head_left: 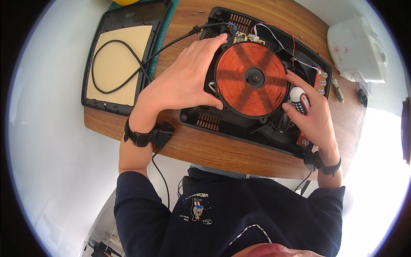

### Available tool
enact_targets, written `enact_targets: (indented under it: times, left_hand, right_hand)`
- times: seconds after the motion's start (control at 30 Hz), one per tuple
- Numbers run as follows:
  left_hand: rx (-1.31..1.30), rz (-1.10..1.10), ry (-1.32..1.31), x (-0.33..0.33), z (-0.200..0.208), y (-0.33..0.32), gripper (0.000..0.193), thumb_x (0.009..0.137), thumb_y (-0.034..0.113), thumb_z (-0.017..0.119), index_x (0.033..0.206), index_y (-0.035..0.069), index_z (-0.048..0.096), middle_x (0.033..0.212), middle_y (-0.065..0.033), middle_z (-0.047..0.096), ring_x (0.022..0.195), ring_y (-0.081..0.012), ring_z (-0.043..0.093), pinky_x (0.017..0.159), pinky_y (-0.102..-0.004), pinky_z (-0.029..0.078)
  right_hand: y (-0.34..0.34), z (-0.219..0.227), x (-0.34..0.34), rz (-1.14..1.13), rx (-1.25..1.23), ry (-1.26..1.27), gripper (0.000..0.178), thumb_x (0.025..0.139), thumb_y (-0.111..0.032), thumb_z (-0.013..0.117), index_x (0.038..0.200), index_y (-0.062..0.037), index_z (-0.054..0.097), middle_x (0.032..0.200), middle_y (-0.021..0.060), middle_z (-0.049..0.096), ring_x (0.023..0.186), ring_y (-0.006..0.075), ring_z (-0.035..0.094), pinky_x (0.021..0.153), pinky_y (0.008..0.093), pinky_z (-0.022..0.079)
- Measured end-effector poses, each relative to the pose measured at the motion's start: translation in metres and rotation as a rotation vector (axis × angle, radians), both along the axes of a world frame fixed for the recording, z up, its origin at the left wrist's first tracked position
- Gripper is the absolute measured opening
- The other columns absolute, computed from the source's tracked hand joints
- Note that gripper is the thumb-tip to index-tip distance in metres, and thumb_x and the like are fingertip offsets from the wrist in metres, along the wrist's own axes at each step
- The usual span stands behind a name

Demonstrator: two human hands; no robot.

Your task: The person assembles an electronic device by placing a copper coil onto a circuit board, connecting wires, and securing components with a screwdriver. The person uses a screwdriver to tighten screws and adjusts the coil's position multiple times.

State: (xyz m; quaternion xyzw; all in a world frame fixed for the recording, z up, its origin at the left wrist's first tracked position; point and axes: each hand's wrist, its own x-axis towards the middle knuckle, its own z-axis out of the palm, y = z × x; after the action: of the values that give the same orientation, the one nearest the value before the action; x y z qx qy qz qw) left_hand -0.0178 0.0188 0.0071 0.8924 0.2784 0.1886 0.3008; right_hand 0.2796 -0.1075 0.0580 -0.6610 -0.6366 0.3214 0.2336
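A round copper induction coil [233, 81] lies in the opened black housing of an induction cooker [195, 121]. My left hand [188, 77] spans the coil's left side, fingertips at its upper rim and thumb at its lower rim. On the opposite side, my right hand [314, 109] has thumb and forefinger against the right rim. The same hand keeps a screwdriver [301, 102] in its palm; its handle is black and red with a white rounded end, and its shaft is hidden. Red, white and blue wires [278, 40] run near the coil's top to a partly covered circuit board [249, 37].
At the left, the detached black cover [98, 55] with a tan panel lies on a green mat [168, 25]. A looped black power cord [121, 41] crosses it into the housing. A white appliance [355, 47], a grey-green handled tool [338, 91] and loose screws [200, 12] are on the wooden table [188, 143].
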Motion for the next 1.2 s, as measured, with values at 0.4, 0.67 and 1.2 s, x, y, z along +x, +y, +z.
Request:
enact_targets:
  times: [0.4,0.67,1.2]
  left_hand:
    - [0.02,0.002,0.091,-0.0024,0.004,-0.0027,0.127,0.055,0.015,0.097,0.161,0.009,0.028,0.161,-0.0142,0.036,0.149,-0.0384,0.035,0.124,-0.0472,0.034]
    - [0.066,-0.026,0.073,-0.0047,0.0034,0.0002,0.102,0.055,0.017,0.097,0.145,0.015,0.049,0.161,-0.0097,0.034,0.151,-0.0373,0.03,0.123,-0.0494,0.034]
    - [0.035,-0.05,0.052,-0.0077,0.0069,0.0018,0.074,0.063,0.033,0.094,0.129,0.016,0.067,0.159,-0.0098,0.039,0.148,-0.0384,0.035,0.119,-0.0499,0.038]
  right_hand:
    - [-0.0043,-0.0018,-0.0007,-0.01,-0.007,0.034,0.058,0.083,-0.006,0.076,0.138,0.0005,0.06,0.149,0.0158,0.059,0.133,0.0305,0.06,0.11,0.038,0.047]
    - [-0.0038,-0.0069,-0.0022,0.026,0.027,-0.035,0.06,0.081,-0.007,0.078,0.138,0.0011,0.059,0.151,0.0169,0.056,0.135,0.0337,0.058,0.111,0.0389,0.047]
    - [-0.0052,-0.0017,-0.0038,0.073,0.055,-0.143,0.058,0.083,-0.009,0.078,0.138,-0.0007,0.06,0.152,0.0169,0.054,0.133,0.0364,0.058,0.106,0.0404,0.05]
